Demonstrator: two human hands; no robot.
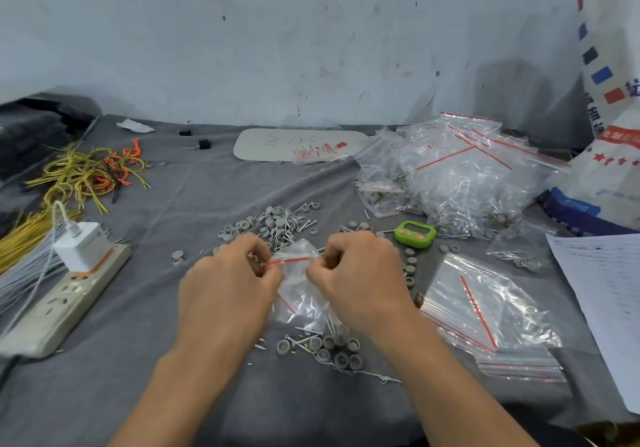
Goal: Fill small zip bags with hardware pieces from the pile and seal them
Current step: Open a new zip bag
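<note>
My left hand (pixel 228 283) and right hand (pixel 360 273) each pinch one end of the red seal strip on a small zip bag (pixel 298 294) at the middle of the tabletop (pixel 156 394). Nails show inside the bag. The loose pile (pixel 277 224) lies just beyond it, and the filled bags (pixel 460 176) are heaped toward the far right corner.

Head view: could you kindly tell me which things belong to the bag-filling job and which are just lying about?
Job: zip bag, pinched by left hand and right hand; hardware pile; empty bags; filled bags.
Lying about: green timer; power strip; charger; coloured wires; paper sheet.
</note>
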